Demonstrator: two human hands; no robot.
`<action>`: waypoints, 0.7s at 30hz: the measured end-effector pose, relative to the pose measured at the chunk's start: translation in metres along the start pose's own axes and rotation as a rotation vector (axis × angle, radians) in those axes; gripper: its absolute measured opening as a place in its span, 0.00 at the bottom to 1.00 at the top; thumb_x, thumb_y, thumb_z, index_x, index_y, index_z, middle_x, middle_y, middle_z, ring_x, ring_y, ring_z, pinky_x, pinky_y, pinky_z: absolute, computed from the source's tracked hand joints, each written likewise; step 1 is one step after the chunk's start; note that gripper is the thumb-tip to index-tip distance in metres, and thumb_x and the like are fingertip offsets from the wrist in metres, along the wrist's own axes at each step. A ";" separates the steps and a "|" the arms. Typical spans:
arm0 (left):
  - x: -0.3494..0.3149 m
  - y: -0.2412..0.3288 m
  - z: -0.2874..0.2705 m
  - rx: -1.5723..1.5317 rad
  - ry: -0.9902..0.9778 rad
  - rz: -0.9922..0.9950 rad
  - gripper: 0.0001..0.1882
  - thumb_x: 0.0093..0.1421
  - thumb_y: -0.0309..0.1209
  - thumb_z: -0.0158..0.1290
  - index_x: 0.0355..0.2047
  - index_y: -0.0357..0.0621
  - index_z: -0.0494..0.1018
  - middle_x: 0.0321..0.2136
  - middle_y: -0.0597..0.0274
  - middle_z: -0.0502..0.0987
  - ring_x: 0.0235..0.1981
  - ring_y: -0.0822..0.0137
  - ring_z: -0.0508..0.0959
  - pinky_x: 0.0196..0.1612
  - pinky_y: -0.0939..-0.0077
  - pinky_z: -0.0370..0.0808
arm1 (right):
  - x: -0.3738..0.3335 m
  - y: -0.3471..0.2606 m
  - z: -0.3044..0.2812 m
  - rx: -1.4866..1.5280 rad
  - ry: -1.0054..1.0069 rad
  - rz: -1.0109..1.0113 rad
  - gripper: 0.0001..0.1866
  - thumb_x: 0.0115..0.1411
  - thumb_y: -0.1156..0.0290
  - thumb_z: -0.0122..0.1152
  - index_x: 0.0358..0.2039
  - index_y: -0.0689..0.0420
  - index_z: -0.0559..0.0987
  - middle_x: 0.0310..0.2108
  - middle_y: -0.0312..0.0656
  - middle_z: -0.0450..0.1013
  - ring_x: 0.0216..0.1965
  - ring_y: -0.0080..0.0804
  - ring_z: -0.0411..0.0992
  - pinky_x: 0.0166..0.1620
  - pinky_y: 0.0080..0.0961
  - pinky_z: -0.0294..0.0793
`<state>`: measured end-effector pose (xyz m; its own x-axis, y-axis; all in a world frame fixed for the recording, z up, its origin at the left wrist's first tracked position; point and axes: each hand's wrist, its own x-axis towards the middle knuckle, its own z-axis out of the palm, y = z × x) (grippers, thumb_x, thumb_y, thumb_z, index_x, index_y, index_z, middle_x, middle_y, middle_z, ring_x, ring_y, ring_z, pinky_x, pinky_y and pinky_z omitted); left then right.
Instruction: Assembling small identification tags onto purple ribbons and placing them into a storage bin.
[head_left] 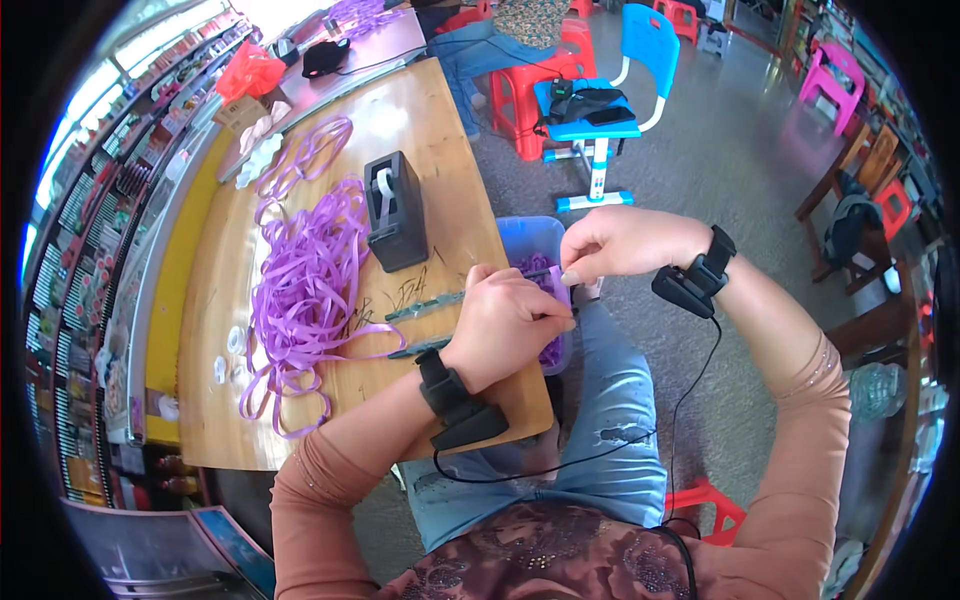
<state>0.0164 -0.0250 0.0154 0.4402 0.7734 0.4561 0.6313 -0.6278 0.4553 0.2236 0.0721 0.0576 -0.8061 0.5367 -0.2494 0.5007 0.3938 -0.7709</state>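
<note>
Just past the table's right edge, my left hand [512, 318] and my right hand [628, 243] work close together, both with pinched fingers. Between them shows a short piece of purple ribbon [556, 280]; its ends are hidden by my fingers. A large tangled heap of purple ribbon [305, 275] covers the middle of the wooden table [215, 400], and one strand trails toward my left wrist. Green narrow strips [425, 306] lie on the wood beside my left hand. Beneath both hands stands a blue plastic bin [528, 232] with more purple ribbon in it.
A black tape dispenser [398, 225] stands right of the heap. Small white rolls [236, 340] lie at the table's left. Beyond are a blue chair [648, 50], a red stool [525, 105] and a seated person's leg [480, 60]. A cable [560, 470] crosses my lap.
</note>
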 end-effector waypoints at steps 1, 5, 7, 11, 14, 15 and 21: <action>0.000 0.001 -0.001 0.006 -0.026 -0.004 0.04 0.44 0.33 0.67 0.21 0.52 0.82 0.19 0.72 0.78 0.27 0.68 0.75 0.42 0.67 0.64 | 0.001 -0.002 0.000 -0.042 -0.009 -0.026 0.12 0.61 0.64 0.61 0.34 0.61 0.79 0.27 0.36 0.78 0.30 0.22 0.76 0.32 0.24 0.74; 0.000 0.001 -0.001 0.018 -0.042 -0.001 0.04 0.44 0.33 0.67 0.21 0.52 0.82 0.19 0.71 0.78 0.27 0.69 0.75 0.41 0.68 0.63 | 0.003 -0.014 -0.002 -0.166 -0.046 -0.052 0.12 0.61 0.64 0.62 0.34 0.62 0.79 0.27 0.39 0.78 0.29 0.25 0.77 0.33 0.25 0.75; 0.001 0.001 -0.001 0.000 -0.033 0.001 0.04 0.44 0.32 0.67 0.21 0.51 0.82 0.19 0.70 0.78 0.26 0.69 0.75 0.40 0.68 0.63 | 0.004 -0.020 -0.004 -0.185 -0.056 -0.050 0.12 0.60 0.64 0.62 0.34 0.61 0.80 0.27 0.40 0.78 0.29 0.26 0.78 0.33 0.25 0.75; 0.002 0.001 -0.001 -0.004 -0.022 0.009 0.04 0.44 0.32 0.67 0.21 0.51 0.82 0.18 0.71 0.78 0.26 0.69 0.75 0.40 0.69 0.63 | 0.009 -0.022 -0.005 -0.298 -0.060 -0.069 0.12 0.58 0.64 0.62 0.33 0.61 0.81 0.26 0.41 0.78 0.28 0.30 0.78 0.32 0.28 0.75; 0.001 0.000 -0.001 -0.012 -0.013 0.023 0.04 0.43 0.32 0.67 0.21 0.51 0.82 0.19 0.70 0.78 0.25 0.69 0.75 0.39 0.69 0.64 | 0.012 -0.024 -0.004 -0.370 -0.044 -0.079 0.12 0.57 0.64 0.61 0.32 0.60 0.81 0.26 0.42 0.79 0.28 0.33 0.78 0.33 0.29 0.74; 0.002 0.000 -0.001 -0.011 -0.015 0.024 0.04 0.43 0.32 0.67 0.21 0.51 0.82 0.19 0.70 0.79 0.25 0.69 0.75 0.39 0.69 0.64 | 0.013 -0.025 -0.004 -0.370 -0.045 -0.079 0.12 0.57 0.64 0.61 0.32 0.60 0.81 0.26 0.42 0.79 0.28 0.33 0.78 0.33 0.29 0.74; 0.002 0.001 -0.001 0.000 -0.025 0.015 0.05 0.43 0.32 0.67 0.22 0.51 0.82 0.20 0.70 0.79 0.26 0.69 0.76 0.39 0.69 0.64 | 0.011 -0.034 -0.001 -0.429 -0.019 -0.032 0.11 0.56 0.64 0.61 0.31 0.59 0.82 0.25 0.43 0.78 0.28 0.35 0.77 0.33 0.32 0.74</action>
<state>0.0168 -0.0244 0.0174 0.4652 0.7662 0.4433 0.6247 -0.6390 0.4488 0.1981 0.0654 0.0811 -0.8269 0.5072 -0.2429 0.5580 0.6866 -0.4660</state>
